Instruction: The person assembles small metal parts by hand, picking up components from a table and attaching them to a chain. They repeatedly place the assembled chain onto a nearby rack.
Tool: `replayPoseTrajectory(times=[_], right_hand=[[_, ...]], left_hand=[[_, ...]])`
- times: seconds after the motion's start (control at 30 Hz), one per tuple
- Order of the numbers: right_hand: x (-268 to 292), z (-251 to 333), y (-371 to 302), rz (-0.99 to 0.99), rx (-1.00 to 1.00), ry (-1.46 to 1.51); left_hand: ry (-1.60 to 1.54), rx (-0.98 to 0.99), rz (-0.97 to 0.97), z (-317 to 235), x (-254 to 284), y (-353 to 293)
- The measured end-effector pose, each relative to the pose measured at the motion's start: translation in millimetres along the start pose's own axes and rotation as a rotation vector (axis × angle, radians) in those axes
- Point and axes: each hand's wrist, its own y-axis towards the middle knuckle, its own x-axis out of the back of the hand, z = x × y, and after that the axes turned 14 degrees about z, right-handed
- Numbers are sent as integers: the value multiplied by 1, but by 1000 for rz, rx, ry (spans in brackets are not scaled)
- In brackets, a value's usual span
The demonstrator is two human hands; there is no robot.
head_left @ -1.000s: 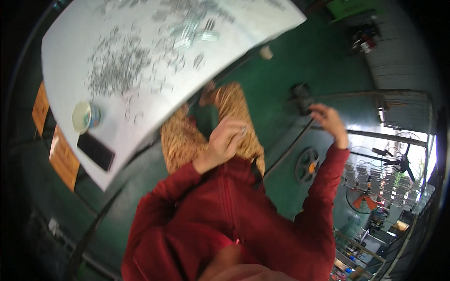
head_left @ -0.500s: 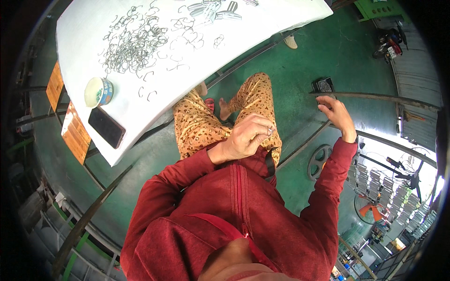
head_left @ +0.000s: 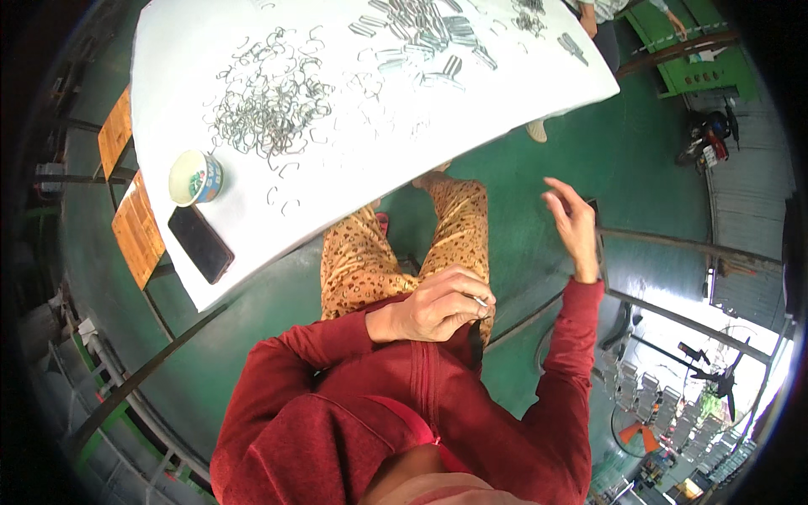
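My left hand (head_left: 439, 305) is in front of my waist, its fingers pinched on a small shiny metal piece (head_left: 481, 301). Most of that piece is hidden by the fingers, so its kind does not show. Out to the right, above the floor, my right hand (head_left: 574, 225) has its fingers apart and nothing visible in it. A heap of thin bent wire hooks (head_left: 278, 109) lies on the white-topped table (head_left: 379, 177), with a few strays toward the near edge. Farther along are bundles of grey, striped metal pieces (head_left: 421, 29).
On the table's left stand a blue and white paper cup (head_left: 215, 181) with small green bits inside and a dark phone (head_left: 202, 244). Wooden stools (head_left: 137, 231) are beyond. A person's hand (head_left: 588, 23) shows at the far right corner. A metal rail (head_left: 665, 242) runs beyond my right hand.
My right hand has come inward to the left, its fingers lifted and more spread. The view has shifted, showing more of the table's far side. My left hand keeps its pinch.
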Motion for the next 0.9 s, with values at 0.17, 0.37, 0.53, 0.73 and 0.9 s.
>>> replayPoseTrajectory(times=[0.17,0.37,0.53,0.73,0.9], right_hand=[[-46,22,117,-95,218,129],[-93,25,233,-199,437,-328],[-104,21,237,-189,330,-270],[-82,28,179,-138,260,198],[-71,44,87,3,119,813]], left_hand=[[43,57,-21,11,11,3],[183,155,-70,18,23,10],[215,170,-103,25,22,13],[153,221,-119,33,18,19],[-18,343,-183,42,19,15]])
